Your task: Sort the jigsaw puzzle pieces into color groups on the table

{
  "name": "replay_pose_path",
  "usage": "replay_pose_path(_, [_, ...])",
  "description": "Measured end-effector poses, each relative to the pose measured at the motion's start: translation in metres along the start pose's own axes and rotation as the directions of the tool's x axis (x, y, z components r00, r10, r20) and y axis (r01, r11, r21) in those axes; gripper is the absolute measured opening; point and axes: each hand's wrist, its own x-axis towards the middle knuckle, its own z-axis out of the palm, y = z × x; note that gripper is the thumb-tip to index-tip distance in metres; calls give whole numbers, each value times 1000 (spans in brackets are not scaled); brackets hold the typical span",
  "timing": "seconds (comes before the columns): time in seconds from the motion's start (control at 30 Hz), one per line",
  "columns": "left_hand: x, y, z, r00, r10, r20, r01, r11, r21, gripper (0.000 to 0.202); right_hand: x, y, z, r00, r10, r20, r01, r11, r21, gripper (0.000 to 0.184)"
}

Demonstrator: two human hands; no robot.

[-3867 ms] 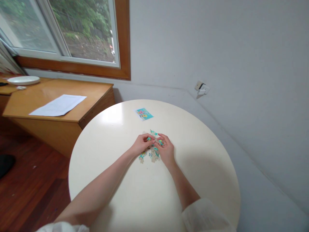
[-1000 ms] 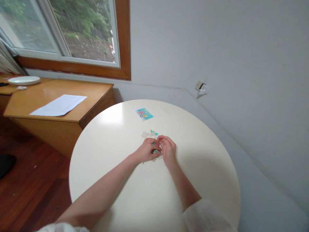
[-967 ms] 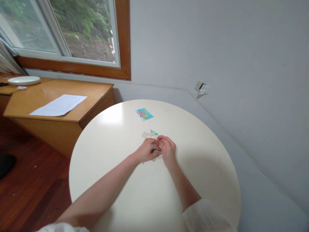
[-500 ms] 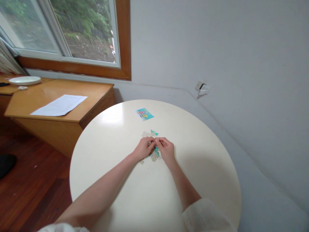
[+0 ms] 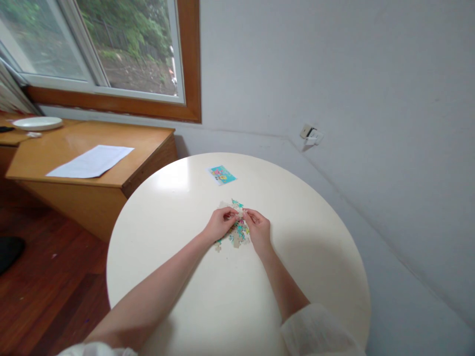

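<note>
A heap of small jigsaw pieces [image 5: 238,236], some teal and some showing grey-beige backs, lies on the round white table [image 5: 222,296]. Over the heap, my left hand [image 5: 221,223] is closed in a pinch, thumb and index together at a pale jigsaw piece [image 5: 240,212]. My right hand [image 5: 259,228] pinches from the other side, its fingertips close to the left ones. Whether the two hands share one piece or hold separate ones is too small to tell. Both hands partly cover the heap.
Behind the heap lies a small teal picture card [image 5: 222,175] with colourful figures. To the left, a wooden desk [image 5: 148,143] carries a white paper sheet [image 5: 92,161] and a white plate [image 5: 38,123]. A wall socket with a plug [image 5: 310,136] is beyond the table.
My hands have drawn slightly apart, the left going left and the right going right. More of the heap and a pale piece between the fingertips now show.
</note>
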Motion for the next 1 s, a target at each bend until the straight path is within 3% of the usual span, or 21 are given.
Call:
replay_pose_path(0.53, [1,-1,-1,999,0,47,4,997,-77,21,1,2,-1,999,-13,-42,12,1000,-27,25])
replay_pose_path(0.8, [1,0,-3,991,-8,-137,1,999,-46,19,0,0,-2,996,-27,-87,22,998,-54,30])
replay_pose_path(1.0, [2,2,-5,981,10,-193,-14,1000,-19,18,0,2,-4,993,-52,-107,43,995,-90,35])
